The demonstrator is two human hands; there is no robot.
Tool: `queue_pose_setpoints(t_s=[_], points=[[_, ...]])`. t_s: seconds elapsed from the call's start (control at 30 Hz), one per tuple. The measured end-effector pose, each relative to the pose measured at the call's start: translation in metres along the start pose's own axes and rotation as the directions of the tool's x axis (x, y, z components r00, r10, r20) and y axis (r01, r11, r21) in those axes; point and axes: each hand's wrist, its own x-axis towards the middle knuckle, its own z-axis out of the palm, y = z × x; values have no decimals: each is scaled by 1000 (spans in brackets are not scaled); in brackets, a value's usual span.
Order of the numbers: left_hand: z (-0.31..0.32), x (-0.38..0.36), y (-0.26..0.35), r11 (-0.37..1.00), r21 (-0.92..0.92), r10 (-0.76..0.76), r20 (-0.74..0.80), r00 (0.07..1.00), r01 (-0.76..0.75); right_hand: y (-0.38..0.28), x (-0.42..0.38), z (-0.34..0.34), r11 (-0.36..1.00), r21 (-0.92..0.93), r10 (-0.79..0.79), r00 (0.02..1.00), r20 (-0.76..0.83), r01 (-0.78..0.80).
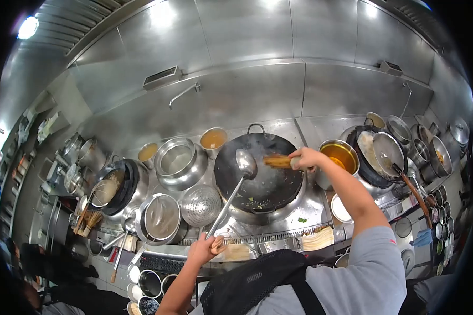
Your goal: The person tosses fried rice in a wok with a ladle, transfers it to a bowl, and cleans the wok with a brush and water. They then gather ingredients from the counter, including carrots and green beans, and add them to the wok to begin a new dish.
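A large dark wok (278,190) sits on the burner in front of me, with steam and a few green scraps inside. My left hand (201,249) is closed around the handle of a long metal ladle (245,161), whose bowl is over the left part of the wok. In my right hand (307,159) is a bamboo wok brush (278,161), gripped at one end, its bristles pointing left over the wok near the ladle bowl. A perforated round skimmer (201,206) lies left of the wok.
An amber-liquid pot (347,150) stands right of the wok; beyond it, a mesh strainer (388,152) rests over another wok. At left are a steel pot (176,163) and a strainer-topped pot (162,215). Folded cloths (317,239) lie along the front edge. Someone in dark clothing (52,262) is at lower left.
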Motion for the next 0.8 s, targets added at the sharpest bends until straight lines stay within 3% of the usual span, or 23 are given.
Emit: queue_pose_setpoints(t_s=[0.03, 0.07, 0.13, 0.2, 0.23, 0.27, 0.33, 0.37, 0.43, 0.47, 0.53, 0.57, 0.6, 0.67, 0.7, 0.73, 0.77, 0.8], points=[[-4, -5, -5, 998, 60, -5, -27, 1000, 7, 12, 5, -12, 995, 88, -39, 997, -62, 45], [-4, -11, -12, 993, 116, -13, -49, 999, 18, 0, -11, -22, 908, 391, -109, 986, -123, 149], [4, -13, -28, 991, 129, 42, -120, 992, -27, -35, -34, -17, 693, 654, -139, 947, -291, 303], [2, -17, -39, 980, 195, 71, -126, 990, -46, -54, -55, -22, 927, 367, -126, 985, 121, 73], [2, -21, -40, 974, 224, 69, -115, 991, -41, -46, -46, -36, 993, 54, -114, 989, 96, 109], [4, -23, -41, 971, 233, 78, -110, 991, -51, -43, -40, -54, 976, -206, -61, 995, 75, 75], [5, -28, -43, 977, 214, 44, -122, 992, -17, -34, -43, -65, 995, -59, -83, 993, -79, 78], [9, -28, -41, 988, 152, 43, -148, 988, -20, -33, -43, -60, 995, -56, -82, 994, -75, 78], [15, -29, -30, 998, 65, 25, -152, 988, -15, -37, -41, -40, 886, 421, -156, 980, -122, 193], [13, -26, -22, 1000, -21, 13, -161, 987, -16, -48, -46, -31, 958, 257, -135, 991, 23, 124], [16, -27, -11, 960, -277, 3, -156, 988, -47, -33, -28, -2, 975, -173, -142, 990, -5, 139], [22, -28, -9, 936, -352, -28, -152, 988, -28, -21, -12, 14, 961, -269, -61, 998, -14, 55], [27, -30, -7, 905, -426, -61, -145, 988, -7, -5, 12, 35, 931, -364, 20, 999, -28, -29], [38, -36, -7, 852, -522, -100, -121, 988, 22, 62, 72, 99, 884, -466, -117, 939, -325, -51], [43, -37, -8, 784, -618, -146, -97, 984, 56, 91, 96, 120, 894, -445, -121, 933, -340, -47], [44, -35, -7, 785, -618, -148, -100, 984, 55, 78, 90, 108, 893, -447, -125, 932, -340, -44], [44, -36, -5, 729, -680, -159, -54, 986, 80, 55, 76, 87, 993, -100, 42, 986, -161, -58], [47, -38, -1, 662, -741, -169, -2, 986, 112, 36, 64, 68, 957, 244, 139, 987, 79, -154]])
